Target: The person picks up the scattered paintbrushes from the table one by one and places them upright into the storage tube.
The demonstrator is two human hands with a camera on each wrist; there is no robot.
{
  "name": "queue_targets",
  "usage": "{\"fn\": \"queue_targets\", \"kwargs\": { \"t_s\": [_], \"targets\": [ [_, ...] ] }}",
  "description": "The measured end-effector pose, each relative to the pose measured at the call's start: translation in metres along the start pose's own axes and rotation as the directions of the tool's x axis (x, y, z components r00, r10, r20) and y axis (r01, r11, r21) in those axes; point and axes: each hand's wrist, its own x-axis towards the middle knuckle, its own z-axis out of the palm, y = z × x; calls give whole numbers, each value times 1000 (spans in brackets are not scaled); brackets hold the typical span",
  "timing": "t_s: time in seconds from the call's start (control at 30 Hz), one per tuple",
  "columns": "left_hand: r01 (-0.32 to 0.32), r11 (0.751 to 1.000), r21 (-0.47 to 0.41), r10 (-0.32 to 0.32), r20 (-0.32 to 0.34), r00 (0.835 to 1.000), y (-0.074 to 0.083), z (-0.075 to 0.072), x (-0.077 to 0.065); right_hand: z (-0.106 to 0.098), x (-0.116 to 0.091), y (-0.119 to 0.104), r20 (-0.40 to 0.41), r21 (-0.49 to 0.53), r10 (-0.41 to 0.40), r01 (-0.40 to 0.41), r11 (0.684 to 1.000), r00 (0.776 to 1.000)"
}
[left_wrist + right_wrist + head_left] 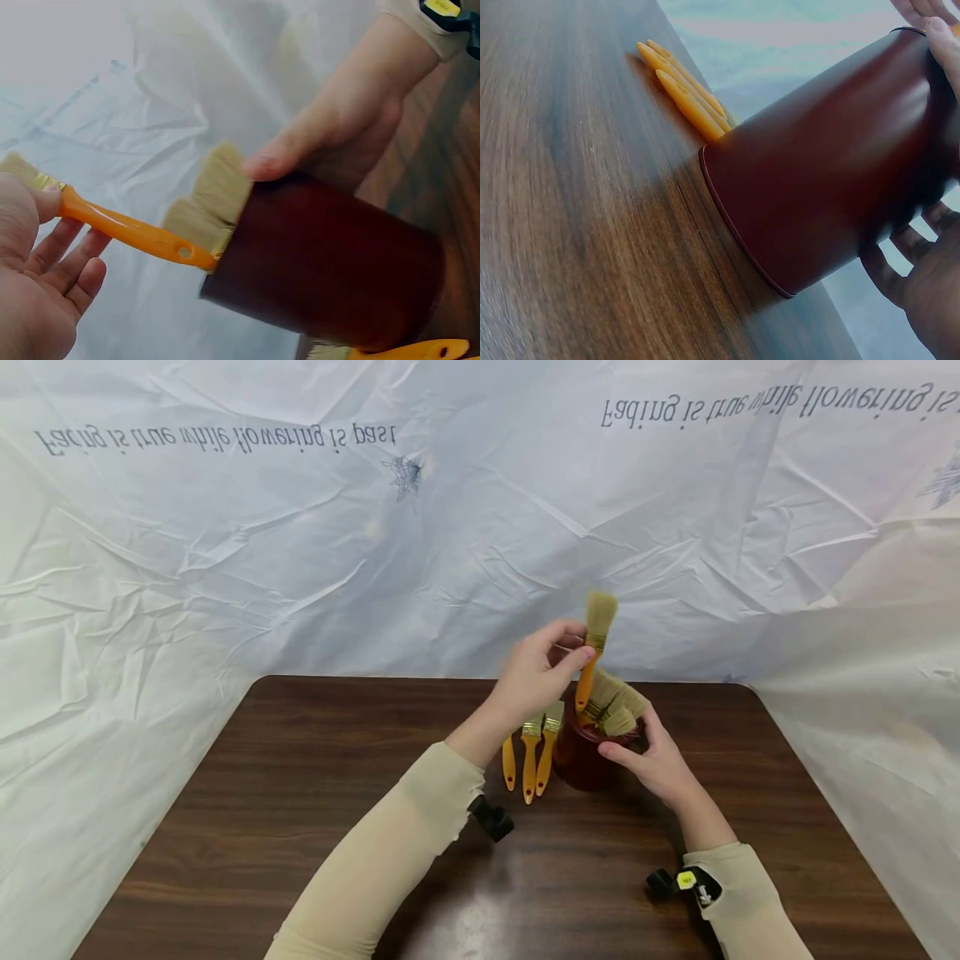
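My left hand [542, 668] pinches a paintbrush [588, 672] near its metal ferrule, bristles up. The orange handle's end hangs at the rim of a dark red cylindrical container [588, 758]. Inside that container several paintbrushes [617, 700] stand with pale bristles upward, leaning toward the right. My right hand [660, 758] grips the container from its right side, thumb at the near rim; the right wrist view shows its fingers [915, 244] curled against the wall. On the table left of the container lie 3 more orange-handled paintbrushes [529, 764], partly hidden by my left wrist.
The dark wooden table [315, 793] has its far edge just behind the container. White wrinkled sheeting [300, 543] with printed writing hangs behind and along both sides.
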Motion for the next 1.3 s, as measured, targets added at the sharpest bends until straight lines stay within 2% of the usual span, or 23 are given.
{"fn": "queue_targets", "kwargs": {
  "t_s": [0.13,0.27,0.4,0.53,0.87,1.13,1.3],
  "targets": [
    [-14,997,75,9,76,997,-7,10,-2,-1,0,0,5,2,1,-1,1000,1000],
    [-33,984,175,6,156,988,-17,16,-7,-1,0,1,12,19,-4,4,1000,1000],
    [-80,952,295,17,211,977,-26,20,-11,-2,0,0,19,31,-7,7,1000,1000],
    [-125,919,373,46,213,976,-33,21,-16,-2,0,-1,23,25,-5,5,1000,1000],
    [-89,957,276,54,135,989,-43,18,-29,-1,0,0,22,43,-9,8,999,1000],
    [-13,988,154,0,83,997,-48,9,-37,-1,-1,-1,10,5,6,-6,1000,1000],
    [50,996,76,-52,29,998,-52,-1,-43,-1,-1,-1,8,-6,11,-11,1000,1000]
  ]
}}
